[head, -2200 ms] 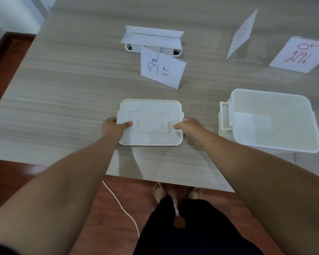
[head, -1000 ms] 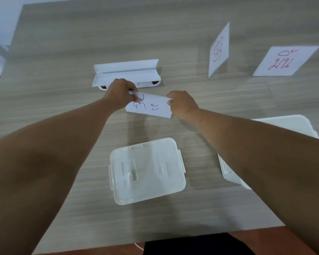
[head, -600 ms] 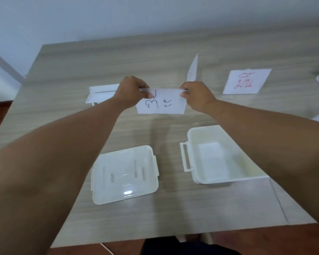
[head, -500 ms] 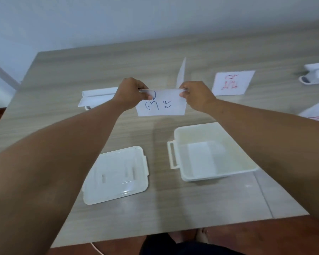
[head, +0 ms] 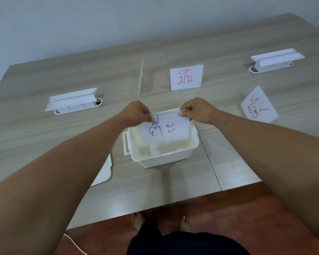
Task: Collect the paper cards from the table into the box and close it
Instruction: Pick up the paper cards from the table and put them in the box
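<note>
A white paper card with blue writing (head: 164, 128) hangs over the open white plastic box (head: 160, 157), its lower edge inside the box mouth. My left hand (head: 136, 112) pinches the card's top left corner and my right hand (head: 197, 110) pinches its top right corner. The box lid (head: 104, 172) lies flat on the table left of the box, mostly hidden under my left forearm. Three more folded cards stand on the table: one seen edge-on (head: 141, 77), one with red writing (head: 186, 77), and another red one (head: 258, 105) at the right.
Two white flip-up socket housings sit in the wooden table (head: 173, 48), one at the left (head: 73, 101) and one at the far right (head: 275, 59). The table's front edge runs just below the box, with red-brown floor and my bare feet beneath. A white cable lies on the floor.
Both hands let go of the lid, picked up the blue-written card beyond it, and carried it right and down until it hangs over the open box.
</note>
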Available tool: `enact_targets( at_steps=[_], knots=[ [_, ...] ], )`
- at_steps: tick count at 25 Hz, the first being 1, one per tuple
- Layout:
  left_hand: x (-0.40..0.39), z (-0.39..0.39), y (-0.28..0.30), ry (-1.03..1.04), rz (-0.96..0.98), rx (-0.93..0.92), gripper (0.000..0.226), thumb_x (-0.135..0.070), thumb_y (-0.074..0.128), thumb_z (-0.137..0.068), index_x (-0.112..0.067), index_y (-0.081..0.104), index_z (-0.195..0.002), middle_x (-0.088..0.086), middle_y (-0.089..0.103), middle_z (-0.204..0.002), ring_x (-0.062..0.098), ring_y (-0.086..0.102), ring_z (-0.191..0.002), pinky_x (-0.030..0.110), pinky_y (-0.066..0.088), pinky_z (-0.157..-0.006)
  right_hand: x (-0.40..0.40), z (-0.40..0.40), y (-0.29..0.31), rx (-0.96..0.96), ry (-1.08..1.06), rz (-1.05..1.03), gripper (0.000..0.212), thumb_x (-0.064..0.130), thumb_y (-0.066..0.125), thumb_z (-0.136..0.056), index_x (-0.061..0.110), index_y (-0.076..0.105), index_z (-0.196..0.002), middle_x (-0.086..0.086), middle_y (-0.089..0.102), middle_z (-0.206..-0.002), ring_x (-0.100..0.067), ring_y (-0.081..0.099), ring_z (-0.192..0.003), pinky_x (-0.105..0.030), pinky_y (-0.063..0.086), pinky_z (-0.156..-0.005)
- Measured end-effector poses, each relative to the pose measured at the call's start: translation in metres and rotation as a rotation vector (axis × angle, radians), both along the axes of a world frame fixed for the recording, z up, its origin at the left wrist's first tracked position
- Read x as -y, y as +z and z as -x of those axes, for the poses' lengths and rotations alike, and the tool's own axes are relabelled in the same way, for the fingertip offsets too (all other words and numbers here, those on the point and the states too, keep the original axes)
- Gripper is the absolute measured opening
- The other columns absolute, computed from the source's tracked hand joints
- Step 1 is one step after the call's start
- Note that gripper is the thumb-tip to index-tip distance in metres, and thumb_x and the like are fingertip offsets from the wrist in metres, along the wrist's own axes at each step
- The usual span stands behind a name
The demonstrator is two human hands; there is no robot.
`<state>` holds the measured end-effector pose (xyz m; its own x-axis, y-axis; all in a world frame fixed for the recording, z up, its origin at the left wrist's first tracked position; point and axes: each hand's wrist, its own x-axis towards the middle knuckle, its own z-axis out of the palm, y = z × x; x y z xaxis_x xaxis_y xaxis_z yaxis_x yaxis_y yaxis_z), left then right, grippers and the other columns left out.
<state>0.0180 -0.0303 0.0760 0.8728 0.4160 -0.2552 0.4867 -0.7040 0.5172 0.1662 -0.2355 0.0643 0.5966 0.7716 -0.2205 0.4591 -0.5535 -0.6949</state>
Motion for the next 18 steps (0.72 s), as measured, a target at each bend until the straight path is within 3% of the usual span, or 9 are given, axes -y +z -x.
enact_targets(
  at_steps=[3, 6, 9, 12, 15, 18],
  knots=[
    [0.009, 0.018, -0.027, -0.001, 0.048, -0.091, 0.020, -0.027, 0.075, -0.085, -0.010, 0.079, -0.096, -0.006, 0.063, -0.069, 0.008, 0.053, -0.065, 0.020, 0.038, -0.057, 0.005, 0.008, -0.024, 0.018, 0.101, 0.113, 0.026, 0.029, 0.064, -0.091, 0.012, 0.073, -0.109, 0.001, 0.069, -0.107, -0.018, 0.063, -0.101, -0.026, 0.045, -0.087],
    [0.014, 0.033, -0.054, -0.034, 0.043, -0.204, 0.023, -0.028, 0.072, -0.087, -0.010, 0.078, -0.100, 0.000, 0.068, -0.086, 0.016, 0.060, -0.084, 0.023, 0.044, -0.075, 0.004, 0.018, -0.045, 0.096, 0.198, 0.245, 0.025, 0.035, 0.061, -0.092, 0.021, 0.072, -0.109, 0.006, 0.070, -0.115, -0.017, 0.059, -0.112, -0.038, 0.042, -0.103],
    [0.020, 0.041, -0.073, -0.058, 0.003, -0.254, 0.024, -0.030, 0.076, -0.082, -0.012, 0.078, -0.098, 0.001, 0.073, -0.097, 0.019, 0.064, -0.096, 0.032, 0.051, -0.089, 0.004, 0.022, -0.058, 0.174, 0.280, 0.388, 0.024, 0.037, 0.057, -0.094, 0.026, 0.072, -0.109, 0.009, 0.070, -0.115, -0.017, 0.056, -0.114, -0.048, 0.028, -0.109],
    [0.021, 0.040, -0.079, -0.116, -0.003, -0.252, 0.024, -0.031, 0.076, -0.081, -0.013, 0.078, -0.096, 0.003, 0.075, -0.103, 0.020, 0.065, -0.100, 0.030, 0.050, -0.088, 0.003, 0.027, -0.060, 0.216, 0.318, 0.491, 0.025, 0.037, 0.054, -0.095, 0.025, 0.071, -0.108, 0.005, 0.072, -0.107, -0.019, 0.057, -0.109, -0.050, 0.021, -0.109],
    [0.018, 0.035, -0.073, -0.195, 0.022, -0.273, 0.024, -0.035, 0.076, -0.077, -0.015, 0.080, -0.091, -0.004, 0.077, -0.100, 0.016, 0.067, -0.100, 0.033, 0.052, -0.093, 0.003, 0.034, -0.054, 0.213, 0.336, 0.531, 0.028, 0.038, 0.055, -0.093, 0.023, 0.073, -0.107, 0.005, 0.072, -0.106, -0.018, 0.060, -0.107, -0.042, 0.036, -0.103],
    [0.007, 0.026, -0.060, -0.210, 0.061, -0.246, 0.027, -0.032, 0.068, -0.081, -0.011, 0.079, -0.093, -0.001, 0.076, -0.104, 0.018, 0.067, -0.105, 0.038, 0.052, -0.096, 0.006, 0.034, -0.038, 0.151, 0.169, 0.339, 0.024, 0.025, 0.056, -0.091, 0.018, 0.076, -0.101, 0.004, 0.074, -0.109, -0.018, 0.063, -0.109, -0.034, 0.049, -0.094]
  ],
)
